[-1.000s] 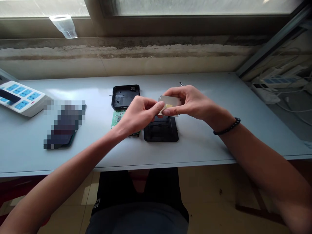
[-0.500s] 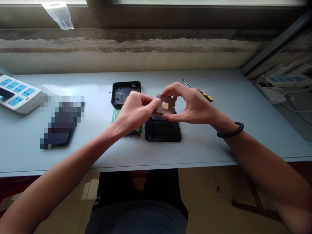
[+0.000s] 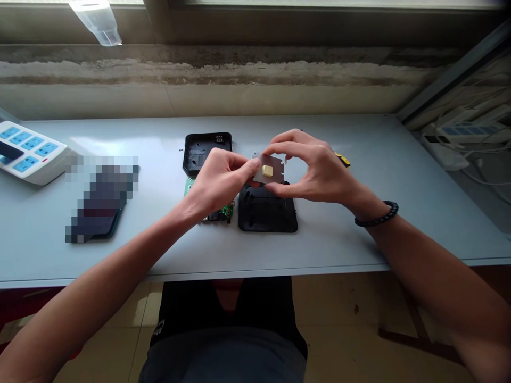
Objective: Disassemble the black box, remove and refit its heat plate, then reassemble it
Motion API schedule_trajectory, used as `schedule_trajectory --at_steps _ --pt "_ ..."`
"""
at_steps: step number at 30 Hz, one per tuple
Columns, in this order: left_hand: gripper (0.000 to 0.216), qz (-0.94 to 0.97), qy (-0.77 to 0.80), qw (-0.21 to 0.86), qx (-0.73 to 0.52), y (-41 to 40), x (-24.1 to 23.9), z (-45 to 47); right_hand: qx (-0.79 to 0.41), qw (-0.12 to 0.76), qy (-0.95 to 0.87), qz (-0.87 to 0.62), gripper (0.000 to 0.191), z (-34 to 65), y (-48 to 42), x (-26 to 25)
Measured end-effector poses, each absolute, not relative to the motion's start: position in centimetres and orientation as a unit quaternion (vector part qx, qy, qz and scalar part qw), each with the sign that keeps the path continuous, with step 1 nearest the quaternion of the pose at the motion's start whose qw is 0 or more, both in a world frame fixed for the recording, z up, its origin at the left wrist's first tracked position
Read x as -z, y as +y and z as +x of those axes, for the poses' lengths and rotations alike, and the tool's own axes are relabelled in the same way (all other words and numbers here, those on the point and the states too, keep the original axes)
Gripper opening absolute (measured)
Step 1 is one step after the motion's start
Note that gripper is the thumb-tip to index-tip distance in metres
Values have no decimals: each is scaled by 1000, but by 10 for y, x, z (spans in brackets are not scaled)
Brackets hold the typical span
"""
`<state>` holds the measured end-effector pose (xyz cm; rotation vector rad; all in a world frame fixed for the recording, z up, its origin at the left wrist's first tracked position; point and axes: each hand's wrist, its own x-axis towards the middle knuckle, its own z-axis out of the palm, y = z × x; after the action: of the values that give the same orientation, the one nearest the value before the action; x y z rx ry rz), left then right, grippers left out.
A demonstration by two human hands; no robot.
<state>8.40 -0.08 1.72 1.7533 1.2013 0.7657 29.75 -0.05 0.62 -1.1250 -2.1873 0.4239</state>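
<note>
A thin grey metal plate (image 3: 276, 166) with notched edges and a pale yellow pad (image 3: 268, 171) on its face is held up above the desk. My left hand (image 3: 225, 178) pinches its left edge between thumb and fingers. At the top and bottom edges, the thumb and fingers of my right hand (image 3: 315, 167) grip it too. Below the plate lies a flat black plastic cover (image 3: 267, 213). A green circuit board (image 3: 227, 211) is partly hidden under my left hand. Behind that hand sits an open black plastic housing (image 3: 205, 149).
On the left of the desk (image 3: 171, 255) are a partly pixelated phone (image 3: 106, 213) and a white power strip (image 3: 34, 154) with blue sockets. A yellow-and-black screwdriver handle (image 3: 344, 159) shows behind my right hand. Cables and another power strip (image 3: 475, 130) lie at far right.
The plate has shifted slightly left and tilted a little in my fingers. My right hand has moved slightly and now covers more of the screwdriver.
</note>
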Motion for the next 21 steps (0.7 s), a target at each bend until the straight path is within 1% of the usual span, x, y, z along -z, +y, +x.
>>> schedule_trajectory --at_steps 2,6,8,11,14,17,21 --pt "41 709 475 426 -299 -1 -18 84 -159 306 -832 -434 33 297 -1 -8" --pt "49 739 468 409 -260 2 -19 83 -174 294 -828 -444 29 298 -1 -11" --pt "47 764 463 369 -256 5 -19 80 -182 289 -827 -446 27 301 0 -12" --pt "40 823 431 260 -265 12 -17 72 -189 265 -841 -433 29 307 2 -14" --pt "36 875 407 158 -207 20 -14 65 -202 218 -868 -399 35 314 3 -16" --pt "29 905 379 130 -145 24 -8 61 -220 161 -889 -369 37 316 3 -16" --pt "26 921 352 116 -121 26 2 60 -232 111 -898 -357 35 314 4 -13"
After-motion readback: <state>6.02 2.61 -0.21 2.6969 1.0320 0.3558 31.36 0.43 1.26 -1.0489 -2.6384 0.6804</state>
